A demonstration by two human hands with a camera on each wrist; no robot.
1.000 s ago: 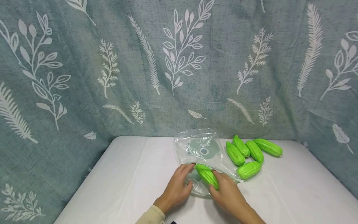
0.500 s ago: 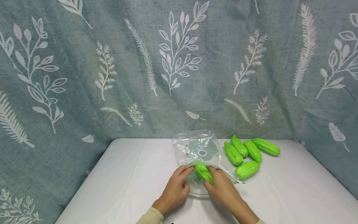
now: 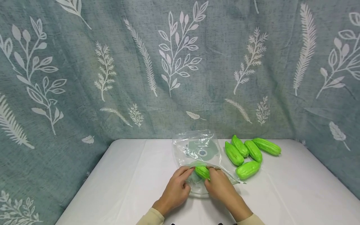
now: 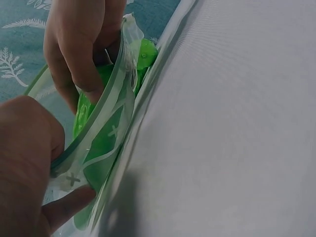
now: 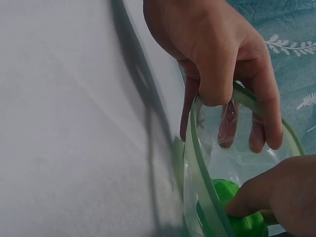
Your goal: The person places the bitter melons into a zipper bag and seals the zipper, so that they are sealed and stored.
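Note:
A clear zip bag (image 3: 209,152) with a green printed figure lies at the middle of the table, its mouth spread toward me. My left hand (image 3: 176,188) holds the rim at the left side of the mouth; in the left wrist view its thumb lies against the bag's outside. Between finger and thumb, my right hand (image 3: 220,185) grips a bright green ridged gourd (image 3: 201,172) within the mouth. The far end of this gourd shows through the plastic, and the right fingertips are partly hidden. In the right wrist view, the gourd (image 5: 248,224) sits below the bag's green rim (image 5: 198,148).
Several more green gourds (image 3: 254,151) lie in a group right of the bag; the nearest one (image 3: 248,170) is close to the bag's right corner. A white cloth covers the table (image 3: 135,175), and a leaf-patterned curtain (image 3: 213,78) hangs behind it.
My right hand has pushed the gourd forward, away from me, deeper into the bag, so less of it shows uncovered. My left hand stays at the rim. The head view has shifted slightly.

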